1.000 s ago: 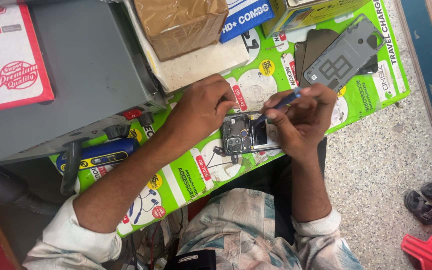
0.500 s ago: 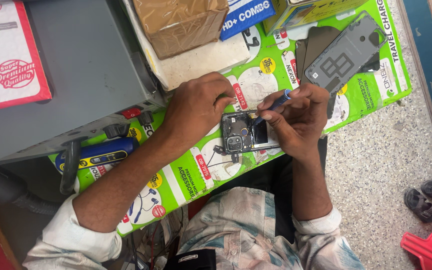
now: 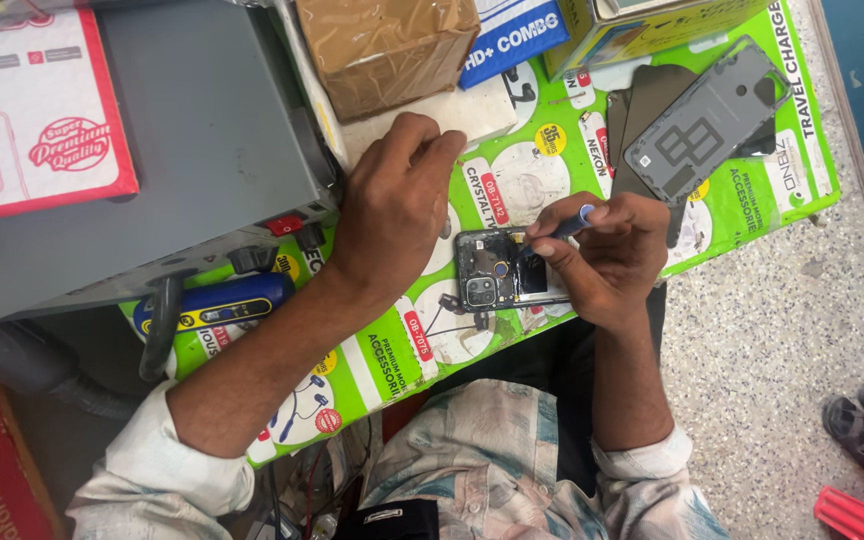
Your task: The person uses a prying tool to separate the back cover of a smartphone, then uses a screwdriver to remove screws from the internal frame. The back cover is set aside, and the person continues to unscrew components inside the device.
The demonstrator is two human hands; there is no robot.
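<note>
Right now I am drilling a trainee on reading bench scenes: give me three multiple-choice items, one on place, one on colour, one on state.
1. Where does the grey back cover lie? A on the green printed sheet, beyond the right hand B on the floor C on the grey box
2. The tool's handle is: A red B blue C yellow
3. The opened phone is: A closed B back off, insides showing C boxed

A: it lies apart on the sheet. B: blue shows in the right hand. B: camera block and board lie bare; left hand steadies it.
</note>
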